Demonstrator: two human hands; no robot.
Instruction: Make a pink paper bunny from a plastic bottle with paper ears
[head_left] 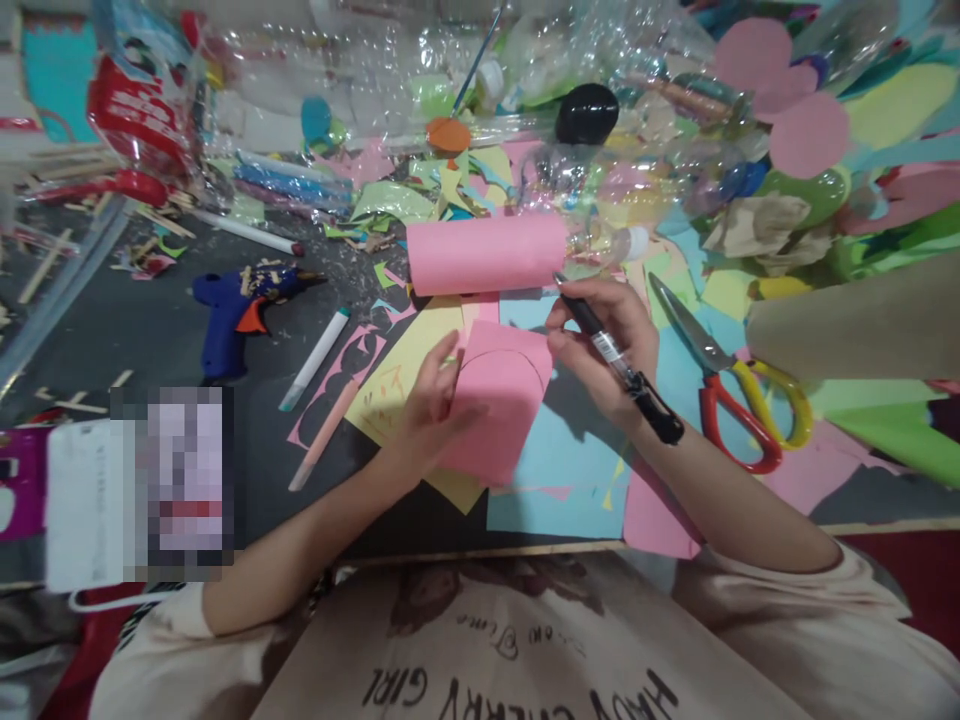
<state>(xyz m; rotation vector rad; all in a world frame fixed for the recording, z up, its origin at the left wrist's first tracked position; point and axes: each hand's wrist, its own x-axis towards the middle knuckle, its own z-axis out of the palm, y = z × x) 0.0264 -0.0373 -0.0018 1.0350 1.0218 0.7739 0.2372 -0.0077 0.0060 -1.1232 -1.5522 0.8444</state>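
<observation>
My left hand (431, 400) grips a piece of pink paper (501, 410) by its left side, tilted up off the table. A curved pen line runs across the paper's upper part. In my right hand (619, 335) is a black pen (600, 335), its tip pointing up and left. The right thumb and finger are at the paper's upper right edge; whether they pinch it I cannot tell. Just beyond both hands lies a plastic bottle wrapped in pink paper (484, 256), with its clear neck and white cap (637, 243) to the right.
Scissors (712, 355) with red and yellow handles lie right of my right hand. Blue paper (559, 460) and yellow paper (409, 375) are underneath. A blue glue gun (225, 320) and a marker (315, 360) lie left. Plastic bottles (630, 170) and paper scraps crowd the back.
</observation>
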